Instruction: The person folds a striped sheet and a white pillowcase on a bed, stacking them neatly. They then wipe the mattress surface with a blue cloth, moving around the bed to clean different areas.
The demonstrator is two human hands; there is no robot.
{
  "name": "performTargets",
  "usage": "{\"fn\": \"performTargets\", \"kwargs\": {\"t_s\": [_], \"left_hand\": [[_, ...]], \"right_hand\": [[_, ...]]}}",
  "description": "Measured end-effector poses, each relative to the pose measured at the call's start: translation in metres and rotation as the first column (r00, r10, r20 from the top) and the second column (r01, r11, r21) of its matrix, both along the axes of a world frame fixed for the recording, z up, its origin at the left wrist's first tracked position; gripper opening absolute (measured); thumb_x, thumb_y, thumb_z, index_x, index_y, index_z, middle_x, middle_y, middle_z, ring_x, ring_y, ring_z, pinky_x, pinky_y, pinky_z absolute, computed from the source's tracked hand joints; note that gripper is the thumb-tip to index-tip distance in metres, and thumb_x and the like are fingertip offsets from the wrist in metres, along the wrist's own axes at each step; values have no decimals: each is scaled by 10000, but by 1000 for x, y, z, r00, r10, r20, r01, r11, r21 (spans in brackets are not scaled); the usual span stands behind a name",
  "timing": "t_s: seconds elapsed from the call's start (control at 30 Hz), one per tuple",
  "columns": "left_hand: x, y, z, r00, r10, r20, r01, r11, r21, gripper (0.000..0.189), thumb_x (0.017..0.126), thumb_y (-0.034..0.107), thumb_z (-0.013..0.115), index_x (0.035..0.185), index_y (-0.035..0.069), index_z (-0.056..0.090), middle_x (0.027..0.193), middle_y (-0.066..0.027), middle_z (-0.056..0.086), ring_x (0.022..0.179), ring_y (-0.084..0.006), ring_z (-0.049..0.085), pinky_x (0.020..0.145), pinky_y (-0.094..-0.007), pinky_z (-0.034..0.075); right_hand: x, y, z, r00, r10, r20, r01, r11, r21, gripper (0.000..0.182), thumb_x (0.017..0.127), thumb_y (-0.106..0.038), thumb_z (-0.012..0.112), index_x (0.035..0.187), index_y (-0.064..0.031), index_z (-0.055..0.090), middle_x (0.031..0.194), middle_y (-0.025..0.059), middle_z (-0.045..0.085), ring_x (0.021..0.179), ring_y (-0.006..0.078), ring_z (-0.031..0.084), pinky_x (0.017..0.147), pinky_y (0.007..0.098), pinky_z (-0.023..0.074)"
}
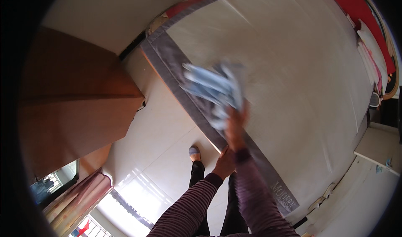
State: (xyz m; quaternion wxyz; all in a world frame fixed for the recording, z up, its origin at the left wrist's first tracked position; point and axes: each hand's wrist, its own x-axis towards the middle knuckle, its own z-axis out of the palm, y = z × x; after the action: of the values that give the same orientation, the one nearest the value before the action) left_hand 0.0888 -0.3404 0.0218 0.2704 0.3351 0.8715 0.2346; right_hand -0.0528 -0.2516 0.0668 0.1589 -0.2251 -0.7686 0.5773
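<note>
A light-blue cloth (210, 83), blurred by motion, is bunched in my right hand (237, 124) over the near part of a bed. The bed carries a pale, smooth cover (292, 89) with a wide grey border (188, 101) that bears embroidered lettering near its lower right corner. My left hand (225, 163) rests at the bed's near edge, beside my right wrist, its fingers at the grey border; whether it pinches the fabric cannot be told.
A brown wooden cabinet (84, 111) stands left across a tiled floor (157, 117). Patterned curtains (81, 193) hang at lower left. Folded bedding (370, 61) lies by the red headboard area, and a pale bedside cabinet (378, 142) stands at right. My shoe (194, 149) is beside the bed.
</note>
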Motion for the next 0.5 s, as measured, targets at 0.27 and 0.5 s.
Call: {"fn": "performTargets", "kwargs": {"t_s": [0.27,0.5], "left_hand": [[-21,-25,29,986,-63,-153,59,998,-33,665,881,290,537,1437,25,287,1512,-111,268,1403,-247,239,1122,-368,210],[-13,-107,37,998,-57,-2,57,996,-73,641,851,182,520,1443,69,301,1506,-92,283,1393,-257,253,1116,-413,214]], "right_hand": [[284,72,-32,752,-374,543,97,877,470,532,882,-132,510,1355,68,369,1307,232,443,1256,355,395,1093,392,261],[102,-46,-121,966,-207,154,8,621,783,447,964,-220,414,1323,46,396,1334,198,431,1277,323,366,1103,426,247]]}}
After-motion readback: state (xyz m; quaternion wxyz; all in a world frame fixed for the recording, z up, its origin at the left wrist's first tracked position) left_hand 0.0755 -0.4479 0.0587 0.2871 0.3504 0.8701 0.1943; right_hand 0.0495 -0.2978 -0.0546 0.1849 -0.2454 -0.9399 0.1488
